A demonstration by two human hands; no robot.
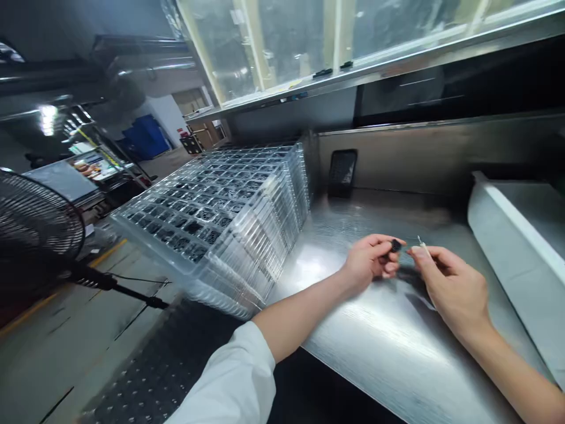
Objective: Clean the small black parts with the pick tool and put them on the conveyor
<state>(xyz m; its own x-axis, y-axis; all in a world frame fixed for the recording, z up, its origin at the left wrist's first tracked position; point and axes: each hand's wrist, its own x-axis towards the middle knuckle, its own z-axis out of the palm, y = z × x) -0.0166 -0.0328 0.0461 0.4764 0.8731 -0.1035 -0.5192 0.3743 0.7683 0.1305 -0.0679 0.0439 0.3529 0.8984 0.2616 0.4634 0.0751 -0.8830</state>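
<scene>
Over the metal bench my left hand (368,261) is closed, pinching a small black part (395,245) between thumb and fingers. What kind of part it is, I cannot make out. Just to its right, my right hand (452,285) grips a thin pale tool (422,245) with a pointed metal tip, like a craft knife or a pick. The tip points up and stands a little apart from the black part. Most of the tool is hidden behind the fingers.
A tall stack of clear plastic trays (251,229) with black pieces in its cells stands on the left of the metal bench (353,335). A small black tray (342,171) leans at the back. A white bin (512,235) is at the right, a fan (35,218) at far left.
</scene>
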